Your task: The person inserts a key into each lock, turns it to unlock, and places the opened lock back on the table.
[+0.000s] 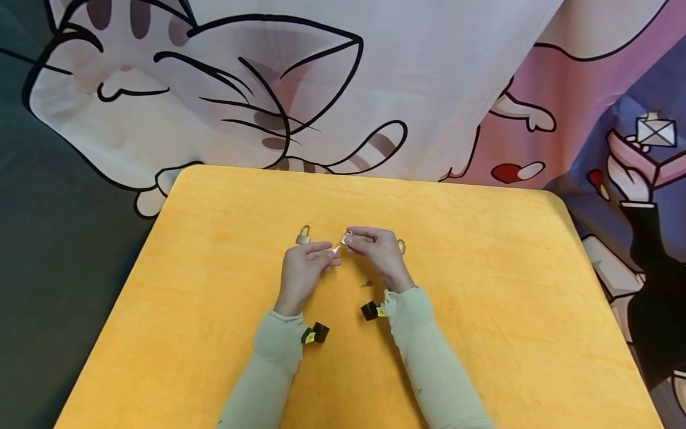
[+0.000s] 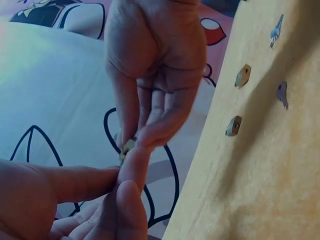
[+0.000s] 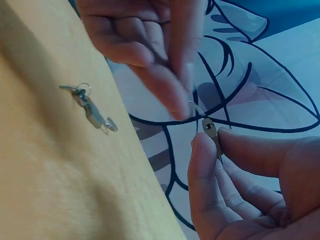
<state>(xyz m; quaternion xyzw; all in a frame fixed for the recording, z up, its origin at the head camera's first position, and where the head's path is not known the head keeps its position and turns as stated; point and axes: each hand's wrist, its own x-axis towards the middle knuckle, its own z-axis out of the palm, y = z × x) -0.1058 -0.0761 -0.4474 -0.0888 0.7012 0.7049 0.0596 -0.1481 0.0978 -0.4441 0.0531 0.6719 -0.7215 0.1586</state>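
Note:
My left hand (image 1: 305,271) pinches a small key (image 1: 336,249) between thumb and fingertips. Facing it, my right hand (image 1: 382,253) grips a small brass padlock (image 1: 345,239) by its sides. In the right wrist view the padlock (image 3: 210,131) turns its keyhole end to the left hand, and the key (image 3: 198,108) points at it from very close. Fingers hide most of the padlock (image 2: 129,146) in the left wrist view. Both hands are raised above the yellow table (image 1: 230,298).
Another padlock (image 1: 303,236) lies beyond the left hand, and one more (image 1: 401,246) shows behind the right hand. A loose key (image 1: 367,284) lies beside the right wrist. In the left wrist view, two padlocks, one a brass padlock (image 2: 243,76), lie near two keys, including a dark key (image 2: 282,95).

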